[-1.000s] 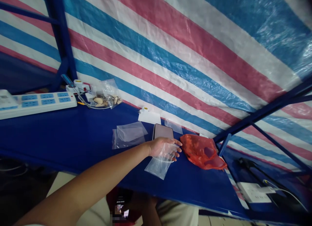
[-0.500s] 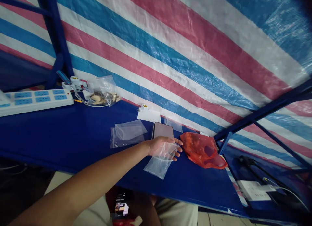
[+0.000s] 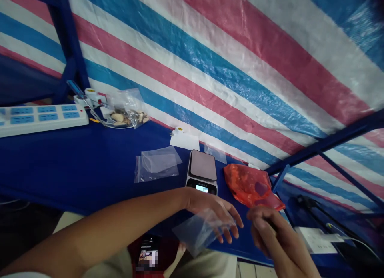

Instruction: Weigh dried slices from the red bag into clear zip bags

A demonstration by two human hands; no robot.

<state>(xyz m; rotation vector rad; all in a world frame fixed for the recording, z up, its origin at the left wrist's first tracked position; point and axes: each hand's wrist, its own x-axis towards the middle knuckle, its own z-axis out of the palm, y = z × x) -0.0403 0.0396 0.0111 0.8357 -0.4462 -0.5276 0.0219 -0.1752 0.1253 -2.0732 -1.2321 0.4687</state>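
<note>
My left hand (image 3: 214,214) reaches across the front of the table with its fingers stretched out. A clear plastic bag (image 3: 192,232) hangs from it and partly covers the fingers; whether the fingers are inside the bag I cannot tell. My right hand (image 3: 270,230) has come in at the lower right, fingers curled together; anything within them is hidden. Just beyond my left wrist stands a small digital scale (image 3: 203,166) with a bare platform and a lit display. A red plastic bag (image 3: 250,184) with contents I cannot make out lies behind my right hand.
Flat clear bags (image 3: 159,164) lie left of the scale, near a white card (image 3: 184,141). A bag of dried brownish pieces (image 3: 127,116) and a power strip (image 3: 45,117) are at the left. A lit phone (image 3: 148,254) is below the table edge.
My left hand has drawn back toward me with the clear bag, uncovering the scale's front and display. My right hand has entered from the lower right.
</note>
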